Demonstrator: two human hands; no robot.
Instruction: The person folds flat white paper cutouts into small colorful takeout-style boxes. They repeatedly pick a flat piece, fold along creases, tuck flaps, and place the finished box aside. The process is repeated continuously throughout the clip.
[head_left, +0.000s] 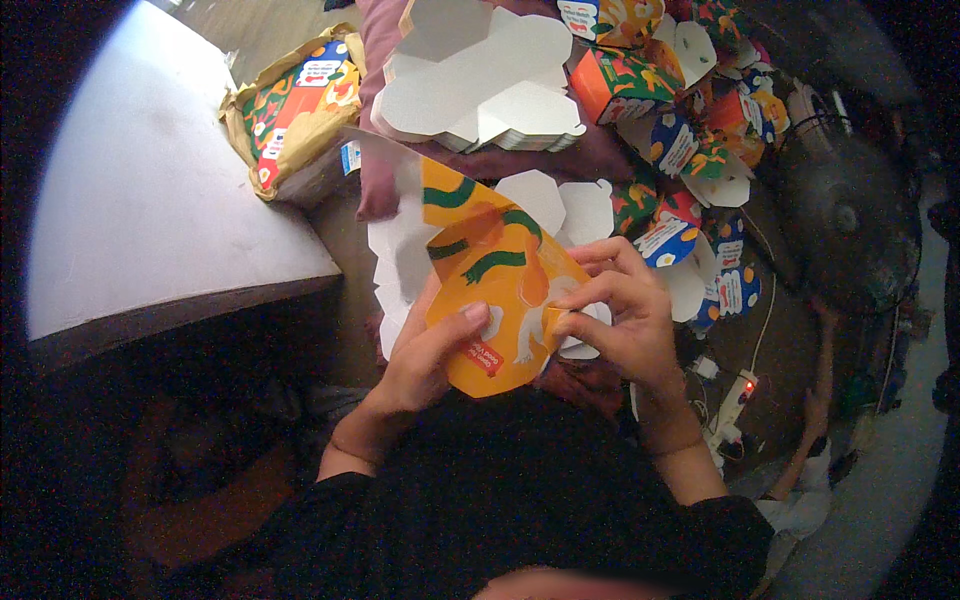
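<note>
A yellow printed cardboard box blank [480,225], with green squiggles and a white animal figure, is held tilted in front of my chest. My left hand [425,345] is closed on its near left part, the thumb lying flat on the printed face. At its right edge my right hand [630,315] pinches the card between thumb and fingers. Part of the blank's far left side shows pale grey and stands up. Beneath it lie white unfolded blanks [400,235], partly covered by my hands and the yellow card.
Beyond, a thick stack of white blanks [470,65] rests on a maroon cushion [378,185]. Colourful folded boxes [625,85] pile up at the far right. Brown paper wraps printed blanks [300,105] beside a white tabletop [170,190]. A dark fan [850,210], power strip [738,395] and another person's arm [815,400] are rightward.
</note>
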